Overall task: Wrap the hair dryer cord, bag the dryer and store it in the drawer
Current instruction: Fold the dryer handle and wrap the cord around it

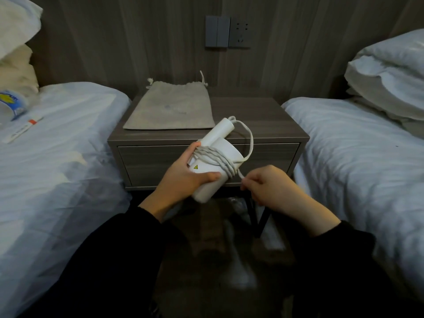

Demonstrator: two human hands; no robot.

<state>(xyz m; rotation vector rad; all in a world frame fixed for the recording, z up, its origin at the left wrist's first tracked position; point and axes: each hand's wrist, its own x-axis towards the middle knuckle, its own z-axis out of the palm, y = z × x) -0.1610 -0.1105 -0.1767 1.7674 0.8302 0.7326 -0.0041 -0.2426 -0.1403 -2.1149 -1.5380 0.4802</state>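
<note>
Head camera shows the fingers [249, 180] of my right hand [273, 187] pinching the grey cord [220, 160] just below the barrel and holding it tight. The left hand [181, 175] is curled round the white hair dryer [226, 149], thumb across its body. Several turns already lie round the barrel, and one loose loop hangs from the handle end. I cannot see the plug.

I judge the wrapping nearly finished; bagging and storing are not yet begun. The dryer is in the air before the closed drawer [263, 157]. The cloth bag [169, 109] lies flat on the nightstand [270, 125]. A bed [68, 134] stands close on the left, another bed [355, 145] on the right. Only my own hands are before the drawer.
</note>
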